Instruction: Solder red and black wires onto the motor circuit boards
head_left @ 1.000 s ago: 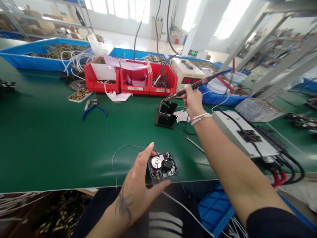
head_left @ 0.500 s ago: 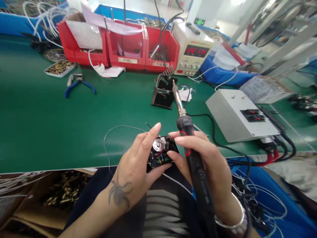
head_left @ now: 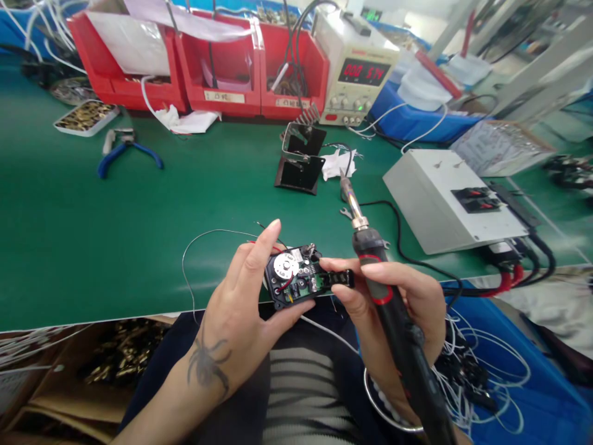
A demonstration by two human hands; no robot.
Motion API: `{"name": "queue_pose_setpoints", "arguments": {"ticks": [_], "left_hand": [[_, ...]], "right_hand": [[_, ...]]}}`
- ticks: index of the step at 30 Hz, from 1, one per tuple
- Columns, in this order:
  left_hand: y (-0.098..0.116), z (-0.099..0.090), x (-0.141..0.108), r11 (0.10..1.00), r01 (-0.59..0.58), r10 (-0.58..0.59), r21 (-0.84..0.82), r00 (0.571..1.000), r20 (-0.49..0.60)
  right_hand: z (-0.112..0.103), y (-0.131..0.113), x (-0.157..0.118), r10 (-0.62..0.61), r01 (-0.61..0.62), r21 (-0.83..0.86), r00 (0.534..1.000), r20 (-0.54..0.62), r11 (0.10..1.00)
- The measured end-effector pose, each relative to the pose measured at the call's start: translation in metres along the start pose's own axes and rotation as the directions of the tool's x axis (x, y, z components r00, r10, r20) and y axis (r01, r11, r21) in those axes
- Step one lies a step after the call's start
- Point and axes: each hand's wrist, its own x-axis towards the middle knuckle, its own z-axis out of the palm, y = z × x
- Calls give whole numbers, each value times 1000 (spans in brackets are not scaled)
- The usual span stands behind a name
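Note:
My left hand [head_left: 245,290] grips a small black device [head_left: 296,278] by its left and lower edges; a round silver motor and a green circuit board show inside it. Between the thumb and a finger of my right hand [head_left: 398,303] is a black part [head_left: 341,279] at the device's right side. The same hand also holds a black soldering iron [head_left: 380,284], its tip pointing up and away. A thin wire [head_left: 185,259] loops out to the left of my left hand.
Red bins [head_left: 222,68] and a power supply [head_left: 354,74] line the back. An iron stand [head_left: 301,161], blue-handled pliers [head_left: 127,148], a metal tray [head_left: 86,117] and a grey box [head_left: 445,204] stand on the green table [head_left: 115,247]. A blue bin [head_left: 532,371] is lower right.
My right hand has moved right with the iron and the black part, uncovering more of the circuit board. My left hand and the device have shifted slightly left in view.

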Motion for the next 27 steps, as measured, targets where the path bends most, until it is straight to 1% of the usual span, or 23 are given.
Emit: {"name": "queue_pose_setpoints", "arguments": {"ticks": [5,8,10,12,13,15,16,17,19,20,21,22,24,25,27], "left_hand": [[-1,2,-2,999,43,-43,-20,999,-7],[-1,4,-2,999,35,-35,-42,999,-11],[-1,4,-3,999,9,-9,-50,1000,-11],[0,4,-3,999,-17,17,-47,1000,4],[0,3,-3,999,-27,27,-40,1000,13],[1,-1,-3,999,-52,52,-7,998,20],[3,-3,-4,997,-73,73,20,997,-3],[5,-6,-4,995,-88,91,56,994,-55],[10,-11,-6,978,-134,168,162,962,-216],[13,-13,-7,963,-161,214,215,943,-256],[16,-15,-8,949,-176,245,263,934,-260],[18,-15,-9,933,-189,266,307,936,-233],[22,-14,-10,902,-212,278,376,951,-132],[23,-13,-9,894,-206,269,398,957,-107],[25,-10,-8,886,-203,269,416,957,-107]], "right_hand": [[-2,5,-7,64,-63,111,998,-6,992],[-6,5,-6,95,-98,96,995,33,991],[-9,1,-2,59,-63,58,996,64,996],[-10,-5,4,-28,27,8,993,119,1000],[-10,-7,8,-65,68,-14,984,165,998],[-8,-9,12,-88,111,-64,952,294,992],[-8,-9,14,-80,119,-90,931,355,989],[-7,-7,14,-74,127,-110,916,395,986],[-6,-4,14,-67,143,-148,901,428,979],[-6,-3,13,-61,145,-165,901,431,976],[-6,-2,12,-60,146,-172,902,427,974],[-7,-2,12,-54,143,-178,901,431,974],[-7,-2,12,-48,140,-177,896,442,974],[-6,-2,12,-51,139,-171,898,438,975],[-5,-3,12,-56,131,-147,903,426,980]]}}
